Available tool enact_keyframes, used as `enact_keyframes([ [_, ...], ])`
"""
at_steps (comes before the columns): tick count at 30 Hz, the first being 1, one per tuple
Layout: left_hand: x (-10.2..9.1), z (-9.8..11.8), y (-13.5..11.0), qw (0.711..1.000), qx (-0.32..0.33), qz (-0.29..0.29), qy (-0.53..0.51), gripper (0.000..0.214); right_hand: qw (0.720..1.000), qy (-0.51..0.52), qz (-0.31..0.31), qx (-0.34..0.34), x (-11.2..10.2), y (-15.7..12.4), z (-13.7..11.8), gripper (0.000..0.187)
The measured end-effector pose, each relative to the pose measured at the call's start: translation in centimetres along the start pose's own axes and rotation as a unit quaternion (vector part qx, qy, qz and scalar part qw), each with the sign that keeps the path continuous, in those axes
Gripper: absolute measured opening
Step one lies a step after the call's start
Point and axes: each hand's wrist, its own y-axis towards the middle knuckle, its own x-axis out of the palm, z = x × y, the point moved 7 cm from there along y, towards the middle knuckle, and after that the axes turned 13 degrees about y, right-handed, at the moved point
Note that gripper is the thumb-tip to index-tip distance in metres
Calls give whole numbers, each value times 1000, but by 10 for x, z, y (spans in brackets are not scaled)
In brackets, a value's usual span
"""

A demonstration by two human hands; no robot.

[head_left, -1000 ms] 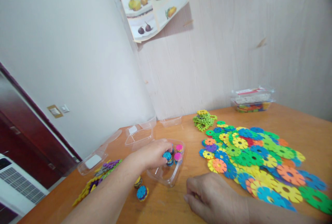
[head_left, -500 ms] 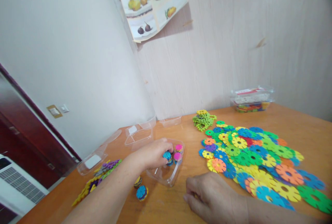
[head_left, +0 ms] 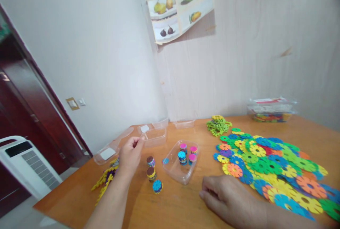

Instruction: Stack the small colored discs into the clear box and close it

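My left hand (head_left: 132, 154) is raised over the left of the table, thumb and fingers closed together, with nothing visible between them. Beside it stand small stacks of flower-shaped discs: a brown-topped stack (head_left: 151, 161), a brown-and-yellow stack (head_left: 151, 174) and a blue-topped stack (head_left: 157, 187). A clear plastic tray (head_left: 174, 178) holds several more stacks, among them a blue-topped one (head_left: 182, 158) and a pink-topped one (head_left: 183, 147). My right hand (head_left: 223, 195) rests on the table right of the tray, fingers curled; the inside of its grip is hidden.
A wide pile of flower discs (head_left: 268, 165) covers the right side. Green interlocking pieces (head_left: 218, 126) and a lidded clear box (head_left: 272, 110) stand at the back. Empty clear containers (head_left: 155, 138) line the far left, near yellow and purple pieces (head_left: 106, 179).
My left hand has left the tray and moved left; the blue-topped stack it held now stands in the tray. The view has swung left. My right hand stays on the table.
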Motion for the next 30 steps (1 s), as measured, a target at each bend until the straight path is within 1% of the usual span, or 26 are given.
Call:
enact_keyframes([
  [2, -2, -22, -10, 999, -17, 26, 3, 38, 1000, 4, 7, 5, 1, 0, 1, 21],
  [4, 2, -38, -18, 999, -21, 33, 18, 39, 1000, -1, 21, 7, 0, -1, 1, 19],
  [7, 11, -54, -24, 998, -18, 11, 56, 39, 998, -28, 51, 7, -4, -1, -2, 17],
  [9, 16, -59, -24, 996, -15, -6, 84, 38, 997, -49, 64, 6, -4, 1, -6, 27],
  [12, 18, -60, -22, 992, -7, -21, 121, 39, 994, -82, 66, -7, -1, 7, -17, 43],
  [14, 18, -59, -21, 990, -2, -23, 137, 40, 993, -98, 63, -26, 2, 12, -26, 45],
  [17, 16, -55, -22, 988, 9, -25, 155, 40, 991, -113, 63, -45, 6, 20, -37, 41],
  [20, 18, -50, -23, 985, 26, -36, 164, 40, 990, -114, 62, -54, 9, 28, -43, 30],
  [23, 23, -46, -24, 984, 46, -44, 166, 37, 991, -108, 56, -64, 11, 36, -43, 21],
  [26, 28, -45, -23, 982, 46, -45, 175, 33, 989, -116, 57, -70, 11, 44, -39, 20],
  [30, 33, -44, -22, 982, 55, -47, 174, 31, 987, -135, 68, -61, 6, 57, -32, 25],
])
